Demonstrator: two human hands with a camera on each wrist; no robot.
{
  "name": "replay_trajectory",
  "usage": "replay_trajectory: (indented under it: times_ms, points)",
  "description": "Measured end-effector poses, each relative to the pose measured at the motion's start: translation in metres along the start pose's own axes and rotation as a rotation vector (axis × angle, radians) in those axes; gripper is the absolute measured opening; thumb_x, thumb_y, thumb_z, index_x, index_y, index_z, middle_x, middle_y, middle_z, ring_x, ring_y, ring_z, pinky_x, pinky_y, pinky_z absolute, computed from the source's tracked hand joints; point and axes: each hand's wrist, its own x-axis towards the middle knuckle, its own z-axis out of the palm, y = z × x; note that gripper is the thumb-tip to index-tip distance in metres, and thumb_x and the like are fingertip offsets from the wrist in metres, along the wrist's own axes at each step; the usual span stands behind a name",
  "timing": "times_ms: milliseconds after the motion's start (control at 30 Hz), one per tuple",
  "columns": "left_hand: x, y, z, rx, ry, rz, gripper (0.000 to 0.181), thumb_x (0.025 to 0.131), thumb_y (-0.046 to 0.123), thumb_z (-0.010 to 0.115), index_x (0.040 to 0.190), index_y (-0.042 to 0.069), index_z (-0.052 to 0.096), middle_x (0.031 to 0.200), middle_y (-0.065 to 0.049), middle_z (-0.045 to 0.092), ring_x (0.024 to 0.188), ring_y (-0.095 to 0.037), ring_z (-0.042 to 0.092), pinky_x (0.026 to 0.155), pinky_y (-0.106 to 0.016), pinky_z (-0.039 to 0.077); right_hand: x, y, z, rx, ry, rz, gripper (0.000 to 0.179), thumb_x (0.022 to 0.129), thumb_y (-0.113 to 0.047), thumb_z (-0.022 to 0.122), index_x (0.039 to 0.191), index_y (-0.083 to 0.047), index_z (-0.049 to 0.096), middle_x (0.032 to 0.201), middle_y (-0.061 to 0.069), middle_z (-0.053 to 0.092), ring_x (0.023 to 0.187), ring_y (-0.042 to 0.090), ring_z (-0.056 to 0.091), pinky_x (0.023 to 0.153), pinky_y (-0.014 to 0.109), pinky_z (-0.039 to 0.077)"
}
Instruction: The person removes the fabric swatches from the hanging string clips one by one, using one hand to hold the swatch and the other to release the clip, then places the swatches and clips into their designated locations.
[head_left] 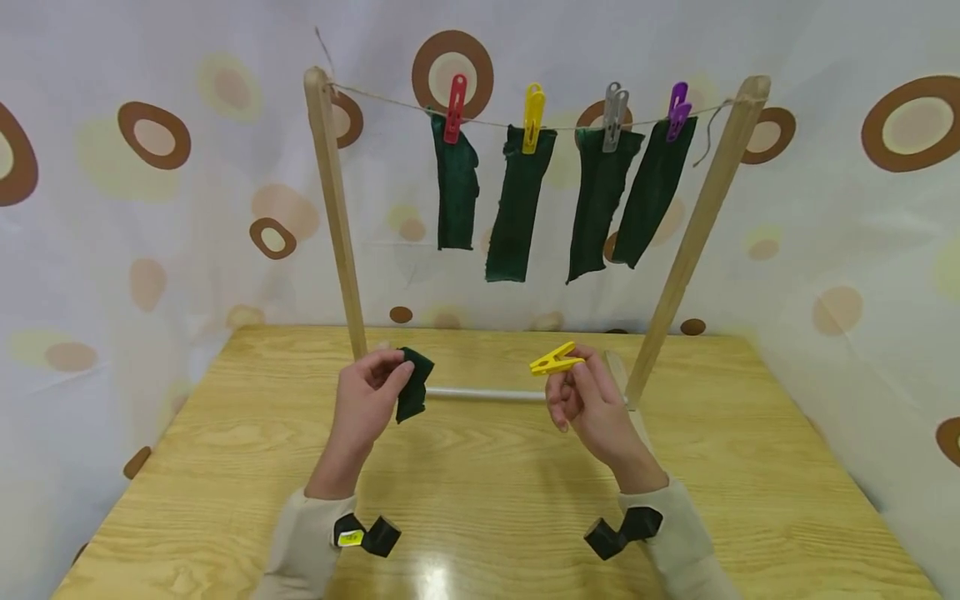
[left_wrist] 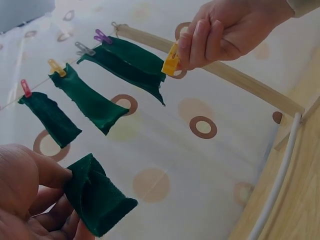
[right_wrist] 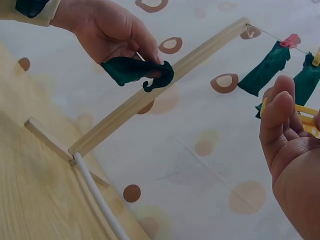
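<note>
My left hand [head_left: 365, 398] pinches a small dark green cloth [head_left: 412, 392] between thumb and fingers, over the left part of the table. In the left wrist view that cloth [left_wrist: 100, 197] looks folded. On the right, my other hand [head_left: 596, 408] pinches a yellow clothespin [head_left: 555, 360] by its handle end, its tip pointing left. Above and beyond both hands runs a thin string [head_left: 405, 103] with several green cloth strips clipped on it. They hang from a red clothespin [head_left: 454, 108], a yellow one, a grey clothespin [head_left: 612, 117] and a purple clothespin [head_left: 678, 112].
Two wooden posts, a left post [head_left: 337, 208] and a right post [head_left: 693, 242], hold the string and lean outward. A white rod [head_left: 487, 394] joins them low down, across the wooden table [head_left: 480, 483]. Behind stands a patterned backdrop [head_left: 187, 267].
</note>
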Motion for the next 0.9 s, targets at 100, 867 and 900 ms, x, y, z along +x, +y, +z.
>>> replay_trajectory:
  times_ms: [100,867,900]
  points:
    - [0.000,-0.005,0.002,0.003,-0.002,-0.018,0.020,0.092,0.002,0.061,0.106,-0.011,0.064,0.101,-0.019,0.065,0.077,-0.001,0.060,0.071,-0.015,0.050,-0.009,0.004,-0.009,0.013,-0.005,-0.003,0.029,0.106,-0.009,0.010,0.120,-0.011,0.036,0.084,0.000,0.055,0.055,0.011,0.046,0.043,0.026,0.032]
    - [0.000,-0.046,-0.008,0.037,-0.012,-0.038,0.018,0.093,0.001,0.060,0.105,-0.011,0.063,0.093,-0.011,0.066,0.075,-0.003,0.059,0.069,-0.017,0.050,-0.070,0.030,-0.087,-0.031,-0.135,0.347,0.025,0.107,-0.007,0.017,0.115,-0.004,0.040,0.077,0.001,0.043,0.059,0.014,0.039,0.051,0.036,0.029]
    - [0.000,-0.047,-0.009,0.045,-0.029,-0.048,0.018,0.093,0.001,0.060,0.106,-0.011,0.063,0.093,-0.011,0.066,0.075,-0.003,0.059,0.069,-0.016,0.050,-0.071,0.030,-0.089,-0.024,-0.148,0.363,0.024,0.107,-0.008,0.017,0.114,-0.004,0.040,0.075,0.003,0.040,0.059,0.016,0.037,0.051,0.036,0.028]
